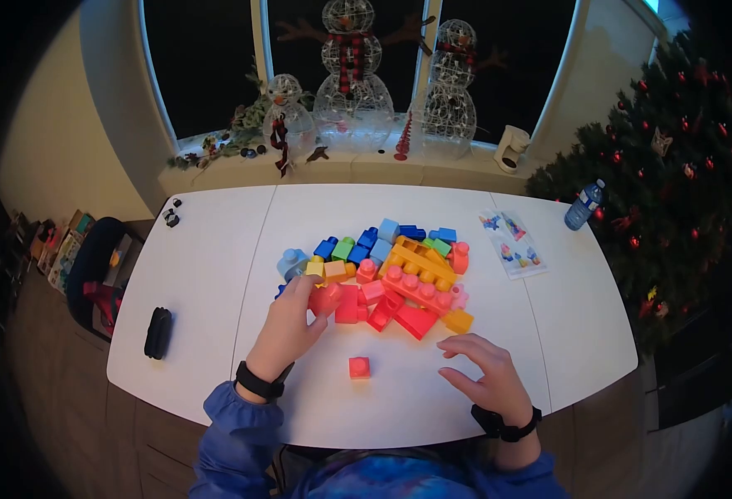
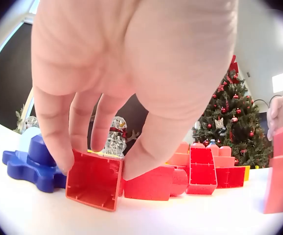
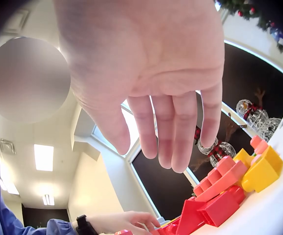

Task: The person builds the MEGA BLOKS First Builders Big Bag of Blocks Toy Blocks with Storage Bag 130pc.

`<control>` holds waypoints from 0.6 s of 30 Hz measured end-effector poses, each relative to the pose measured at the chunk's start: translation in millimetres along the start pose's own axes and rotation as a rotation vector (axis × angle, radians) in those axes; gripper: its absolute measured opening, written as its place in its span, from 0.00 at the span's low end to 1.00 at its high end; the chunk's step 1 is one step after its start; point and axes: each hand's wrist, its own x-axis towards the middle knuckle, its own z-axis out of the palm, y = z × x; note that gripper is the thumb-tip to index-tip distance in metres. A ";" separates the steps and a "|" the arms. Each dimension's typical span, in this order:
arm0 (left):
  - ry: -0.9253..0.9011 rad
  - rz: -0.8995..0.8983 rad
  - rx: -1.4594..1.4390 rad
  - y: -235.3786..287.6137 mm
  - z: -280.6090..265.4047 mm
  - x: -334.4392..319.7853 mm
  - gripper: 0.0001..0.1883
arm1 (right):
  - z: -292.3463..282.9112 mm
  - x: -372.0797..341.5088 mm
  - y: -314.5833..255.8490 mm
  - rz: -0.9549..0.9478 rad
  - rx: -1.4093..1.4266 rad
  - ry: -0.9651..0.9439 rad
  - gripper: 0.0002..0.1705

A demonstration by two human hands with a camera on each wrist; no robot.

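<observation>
My left hand (image 1: pixel 285 330) is at the left front of a pile of toy building blocks. Its fingers and thumb pinch a red block (image 2: pixel 93 182), whose hollow underside faces the left wrist camera. Beside that block sits a dark blue gear-shaped piece (image 2: pixel 36 164). My right hand (image 1: pixel 492 378) hovers over the table at the pile's right front, fingers loosely extended and holding nothing. Nearest to it are a yellow block (image 1: pixel 457 321) and a red wedge-like block (image 1: pixel 416 321). A single small coral-red block (image 1: pixel 359 368) stands apart between the hands, close to me.
Blue, green, orange and pink blocks make up the pile, including a long pink studded block (image 1: pixel 418 289). A picture sheet (image 1: pixel 513 243) and a water bottle (image 1: pixel 584 205) are at the right. A black case (image 1: pixel 158 333) lies at the left of the white table (image 1: pixel 191 258).
</observation>
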 end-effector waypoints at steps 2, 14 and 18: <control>0.079 0.075 -0.154 22.5 -0.9 -9.5 0.24 | 5.0 12.3 -7.4 -0.013 0.034 -0.026 0.25; -0.233 0.201 -0.344 59.0 9.2 -34.9 0.30 | 37.3 50.6 -8.6 -0.079 0.139 -0.144 0.25; -0.302 0.240 -0.091 33.6 12.1 -43.3 0.26 | 42.6 46.2 -2.6 0.017 0.057 -0.240 0.21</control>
